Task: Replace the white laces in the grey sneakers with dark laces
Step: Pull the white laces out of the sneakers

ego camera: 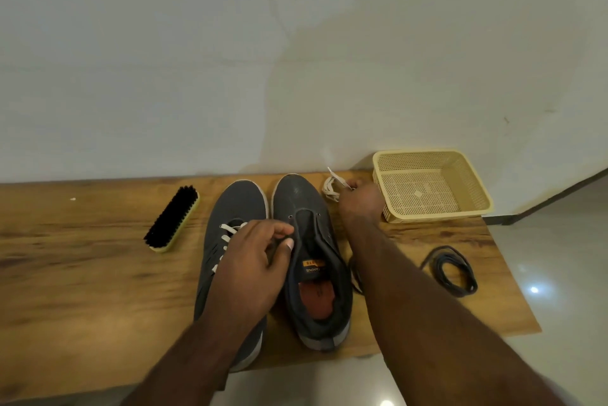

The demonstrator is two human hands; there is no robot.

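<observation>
Two grey sneakers stand side by side on the wooden table, toes toward the wall. The left sneaker (230,208) has white laces (228,231) threaded in it. The right sneaker (306,208) has bare eyelets and an orange insole. My left hand (253,261) lies over the left sneaker and pinches the right sneaker's tongue edge. My right hand (360,200) reaches past the right sneaker's toe and is closed on a bundled white lace (332,190). A coiled dark lace (455,270) lies at the right; another dark lace (355,274) shows beside the right sneaker under my forearm.
A beige perforated plastic basket (473,208) stands at the back right corner, just right of my right hand. A black-bristled shoe brush (172,218) lies left of the sneakers. The table (82,274) backs onto a white wall; its right edge drops to a tiled floor.
</observation>
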